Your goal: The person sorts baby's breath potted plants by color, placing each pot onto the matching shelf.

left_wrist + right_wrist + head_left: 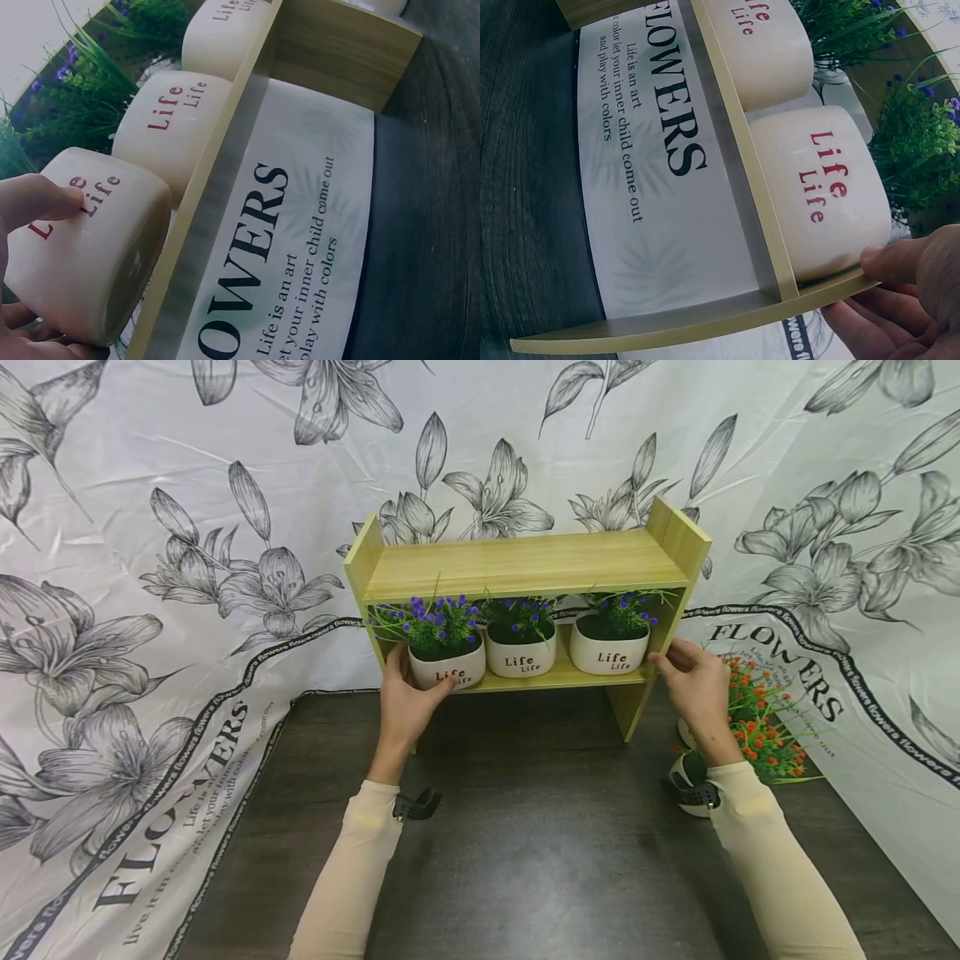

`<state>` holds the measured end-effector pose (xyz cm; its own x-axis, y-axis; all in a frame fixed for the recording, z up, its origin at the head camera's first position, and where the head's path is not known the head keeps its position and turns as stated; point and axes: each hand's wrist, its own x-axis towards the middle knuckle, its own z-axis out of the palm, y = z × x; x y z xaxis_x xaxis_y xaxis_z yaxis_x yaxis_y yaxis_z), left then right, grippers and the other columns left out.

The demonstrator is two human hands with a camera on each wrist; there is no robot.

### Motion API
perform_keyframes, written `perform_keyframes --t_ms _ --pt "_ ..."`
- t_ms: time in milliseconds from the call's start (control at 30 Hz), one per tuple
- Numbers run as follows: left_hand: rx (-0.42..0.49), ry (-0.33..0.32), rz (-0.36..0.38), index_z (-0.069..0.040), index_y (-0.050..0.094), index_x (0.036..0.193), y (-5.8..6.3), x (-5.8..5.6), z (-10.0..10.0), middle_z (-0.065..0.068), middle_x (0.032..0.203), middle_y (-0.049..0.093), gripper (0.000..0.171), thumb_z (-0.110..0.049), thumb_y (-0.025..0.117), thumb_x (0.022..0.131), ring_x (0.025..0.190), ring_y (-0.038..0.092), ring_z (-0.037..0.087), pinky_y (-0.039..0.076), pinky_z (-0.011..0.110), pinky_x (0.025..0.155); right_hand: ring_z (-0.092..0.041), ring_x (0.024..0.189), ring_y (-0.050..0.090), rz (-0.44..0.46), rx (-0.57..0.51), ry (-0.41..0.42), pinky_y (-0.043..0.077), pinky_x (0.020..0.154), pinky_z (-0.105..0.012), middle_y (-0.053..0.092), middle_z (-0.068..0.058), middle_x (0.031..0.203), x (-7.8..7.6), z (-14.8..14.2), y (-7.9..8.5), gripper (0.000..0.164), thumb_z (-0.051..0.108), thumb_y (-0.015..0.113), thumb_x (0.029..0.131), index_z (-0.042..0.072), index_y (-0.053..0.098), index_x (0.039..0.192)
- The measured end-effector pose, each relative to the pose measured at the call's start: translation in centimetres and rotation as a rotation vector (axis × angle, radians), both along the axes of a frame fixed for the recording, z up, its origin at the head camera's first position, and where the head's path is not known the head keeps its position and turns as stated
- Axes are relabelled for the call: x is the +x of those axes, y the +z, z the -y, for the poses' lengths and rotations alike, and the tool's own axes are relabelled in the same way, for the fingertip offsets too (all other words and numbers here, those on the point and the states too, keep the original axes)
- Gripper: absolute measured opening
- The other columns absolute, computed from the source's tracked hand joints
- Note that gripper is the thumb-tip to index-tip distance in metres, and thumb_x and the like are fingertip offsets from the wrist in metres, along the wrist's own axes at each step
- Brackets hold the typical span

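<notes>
Left hand (408, 697): fingers clamped on left pot (444, 667); right hand (693, 687): fingers pinch shelf (517, 560) at right edge. Best steady shelf, seat pot level behind front edge.

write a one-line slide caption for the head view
Left hand grips the leftmost pot of three at the shelf; right hand holds its right panel.

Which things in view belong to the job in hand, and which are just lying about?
In the job:
- left hand, holding the left pot
- right hand, gripping the side of the wooden shelf
- middle pot and right pot, on the shelf

Seemingly just about:
- orange-flowered plants, right of the shelf
- flower-print cloth behind
</notes>
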<state>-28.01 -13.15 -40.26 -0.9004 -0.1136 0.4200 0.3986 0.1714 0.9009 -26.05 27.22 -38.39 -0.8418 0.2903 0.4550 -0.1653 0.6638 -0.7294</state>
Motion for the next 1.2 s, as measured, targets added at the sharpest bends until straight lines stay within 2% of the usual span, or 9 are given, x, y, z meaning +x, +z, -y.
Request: perform_keyframes --t_ms 133,267,367,467,600,867,1200 --pt "0.001 0.001 -0.020 -0.003 0.036 0.161 -0.2 -0.6 -0.2 0.020 0.156 0.049 0.093 -0.006 0.089 0.085 0.142 0.054 0.033 0.049 0.054 0.114 -0.040 0.119 0.073 0.001 0.002 -0.002 0.058 0.099 -0.058 0.074 -0.024 0.127 0.0 0.0 0.0 0.041 0.022 0.073 0.104 0.002 0.070 0.139" --pt "-0.044 0.005 -0.033 -0.006 0.040 0.161 -0.7 -1.1 -0.3 0.021 0.153 0.044 0.089 -0.005 0.087 0.085 0.136 0.056 0.034 0.052 0.054 0.111 -0.040 0.118 0.074 -0.004 0.004 -0.004 0.058 0.099 -0.058 0.074 -0.024 0.126 0.0 0.0 0.0 0.041 0.022 0.074 0.103 0.002 0.070 0.139" --pt "-0.066 0.021 -0.011 -0.009 0.042 0.161 -1.0 -1.5 -0.4 0.020 0.150 0.046 0.086 -0.007 0.085 0.087 0.132 0.058 0.035 0.053 0.055 0.108 -0.040 0.118 0.074 -0.006 0.006 -0.002 0.057 0.098 -0.058 0.074 -0.024 0.126 0.0 0.1 -0.1 0.040 0.022 0.074 0.103 0.002 0.071 0.138" --pt "-0.062 0.030 0.026 -0.009 0.037 0.163 -1.0 -1.8 -0.4 0.019 0.153 0.050 0.087 -0.009 0.083 0.088 0.134 0.059 0.036 0.052 0.057 0.108 -0.039 0.118 0.074 -0.008 0.008 -0.002 0.057 0.098 -0.058 0.074 -0.024 0.126 0.0 0.1 -0.2 0.040 0.021 0.074 0.103 0.002 0.071 0.138" --pt "-0.076 0.042 0.063 -0.007 0.030 0.164 -0.8 -2.0 -0.4 0.019 0.161 0.046 0.091 -0.011 0.081 0.090 0.141 0.055 0.036 0.049 0.057 0.113 -0.039 0.117 0.074 -0.013 0.011 -0.005 0.058 0.097 -0.058 0.075 -0.024 0.125 -0.1 0.0 -0.2 0.040 0.021 0.074 0.103 0.002 0.071 0.137" --pt "-0.167 0.099 0.065 -0.003 0.033 0.164 -0.7 -2.3 -0.4 0.024 0.157 0.043 0.087 -0.014 0.080 0.092 0.142 0.050 0.040 0.045 0.057 0.117 -0.040 0.117 0.074 -0.011 0.013 -0.006 0.058 0.097 -0.058 0.074 -0.025 0.125 -0.2 0.0 -0.2 0.040 0.020 0.075 0.103 0.001 0.071 0.138" --pt "-0.176 0.114 0.075 -0.002 0.031 0.165 -0.6 -2.2 -0.5 0.025 0.160 0.040 0.089 -0.016 0.080 0.092 0.145 0.046 0.041 0.042 0.058 0.119 -0.040 0.117 0.074 -0.024 0.013 0.002 0.058 0.098 -0.058 0.074 -0.025 0.124 -0.2 -0.1 -0.2 0.039 0.019 0.075 0.102 0.001 0.071 0.137"
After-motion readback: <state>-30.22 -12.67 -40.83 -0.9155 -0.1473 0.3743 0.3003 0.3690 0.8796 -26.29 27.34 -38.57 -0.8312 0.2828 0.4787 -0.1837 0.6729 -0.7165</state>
